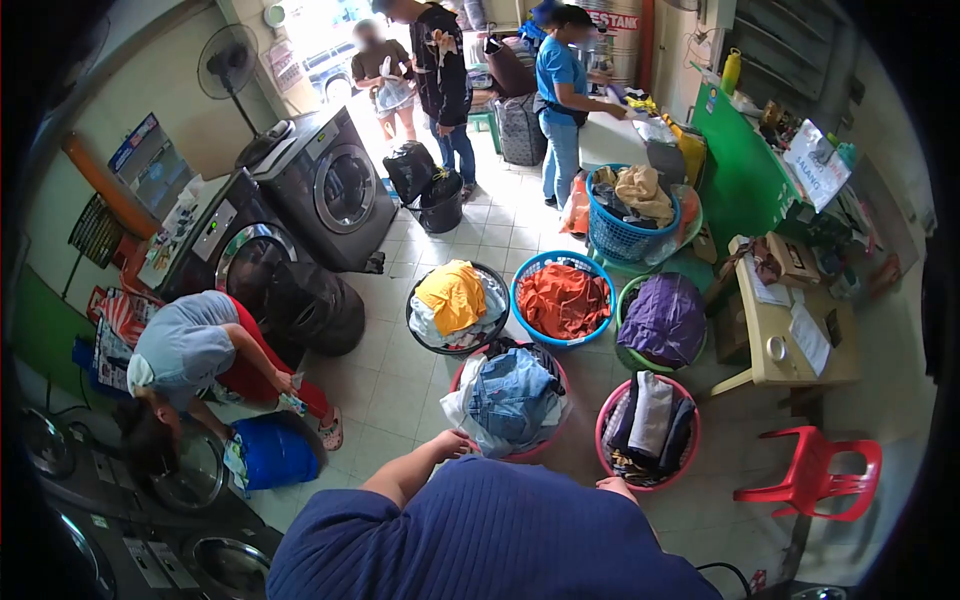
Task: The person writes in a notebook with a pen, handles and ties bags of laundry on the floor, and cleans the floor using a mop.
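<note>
My left hand (453, 443) is low in front of me with its fingers curled, beside the near left edge of a pink basket (541, 451). Whatever the fingers hold, if anything, does not show. Blue denim clothes (513, 388) and a white plastic bag (464, 408) fill that basket. To the right, my right hand (616, 487) shows only in part past my shirt, close to the near rim of a second pink basket (690, 457). Inside it stand a rolled grey cloth (651, 411) and dark clothes (680, 440). The fingers of this hand are hidden.
Farther ahead stand baskets with yellow cloth (452, 302), orange-red cloth (563, 303) and purple cloth (662, 318). A person (190, 345) bends at the left beside a blue container (279, 452). A red chair (820, 470) and yellow table (800, 345) are right; several people stand beyond.
</note>
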A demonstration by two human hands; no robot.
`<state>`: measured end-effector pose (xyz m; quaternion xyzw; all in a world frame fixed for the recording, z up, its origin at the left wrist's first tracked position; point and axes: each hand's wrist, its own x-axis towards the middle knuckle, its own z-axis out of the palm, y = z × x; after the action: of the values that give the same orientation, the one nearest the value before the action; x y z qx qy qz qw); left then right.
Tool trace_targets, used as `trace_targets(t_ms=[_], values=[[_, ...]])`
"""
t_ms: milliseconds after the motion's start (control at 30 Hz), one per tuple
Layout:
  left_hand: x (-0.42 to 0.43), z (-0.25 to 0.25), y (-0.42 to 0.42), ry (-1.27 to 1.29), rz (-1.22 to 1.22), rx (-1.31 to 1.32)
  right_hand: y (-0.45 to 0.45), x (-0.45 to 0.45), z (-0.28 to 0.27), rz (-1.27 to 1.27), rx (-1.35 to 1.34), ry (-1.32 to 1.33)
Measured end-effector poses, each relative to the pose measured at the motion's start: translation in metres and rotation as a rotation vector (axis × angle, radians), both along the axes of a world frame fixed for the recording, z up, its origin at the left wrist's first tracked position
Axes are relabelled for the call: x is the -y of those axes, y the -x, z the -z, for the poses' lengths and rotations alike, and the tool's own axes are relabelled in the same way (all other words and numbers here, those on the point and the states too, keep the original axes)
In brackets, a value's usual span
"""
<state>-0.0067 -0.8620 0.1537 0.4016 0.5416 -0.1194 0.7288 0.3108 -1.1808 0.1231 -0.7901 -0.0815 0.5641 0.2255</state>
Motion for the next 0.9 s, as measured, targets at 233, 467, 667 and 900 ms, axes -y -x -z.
trace_targets(t_ms=[233, 467, 667, 900], values=[[0.010, -0.027, -0.003, -0.027, -0.042, -0.099, -0.003, 0.008, 0.010, 0.033, 0.010, 0.018], [0.009, -0.042, -0.012, -0.030, 0.010, -0.109, 0.001, -0.001, 0.008, 0.030, 0.002, 0.031], [0.004, -0.046, -0.019, -0.013, 0.013, -0.089, 0.004, -0.007, 0.004, 0.026, -0.013, 0.020], [-0.021, -0.031, -0.030, -0.077, -0.361, 0.168, -0.008, 0.001, 0.006, 0.038, 0.008, -0.012]])
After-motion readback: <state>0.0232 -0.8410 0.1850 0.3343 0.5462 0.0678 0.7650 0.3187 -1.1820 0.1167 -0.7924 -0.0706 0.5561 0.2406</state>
